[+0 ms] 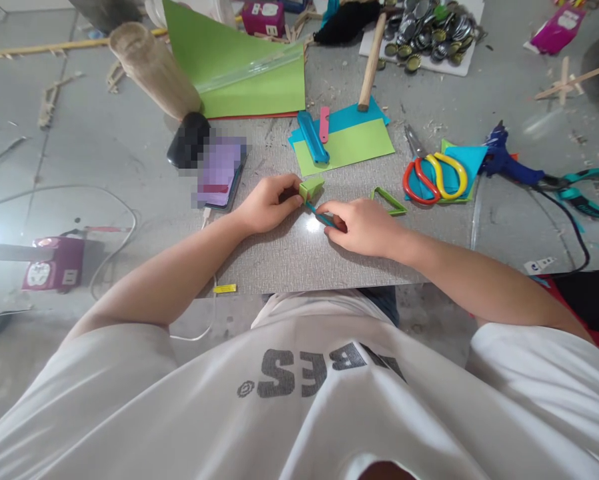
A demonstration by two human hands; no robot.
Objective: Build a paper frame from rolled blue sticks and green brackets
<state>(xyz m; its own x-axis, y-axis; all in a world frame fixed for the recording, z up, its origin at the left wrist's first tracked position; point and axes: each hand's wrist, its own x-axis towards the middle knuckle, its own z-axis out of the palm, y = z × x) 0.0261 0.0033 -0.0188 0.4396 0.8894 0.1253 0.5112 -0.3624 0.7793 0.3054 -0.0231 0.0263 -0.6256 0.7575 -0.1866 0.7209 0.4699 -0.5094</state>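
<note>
My left fingers clamping folded green piece, right fingers pinching blue strip. Both hovering near surface's front edge, bare room lying between. Scissors resting off right.

The head view looks from the wearer's own head, forward and steeply down, over the white shirt to the table. The shirt is closest and fills the lower part, its lettering upside down. Both forearms come in from the sides, the left hand and right hand meeting near the middle, about arm's reach away. Farthest off, along the top edge, lie the bottle caps. The view is wide, from the purple box at left to the pliers at right
</note>
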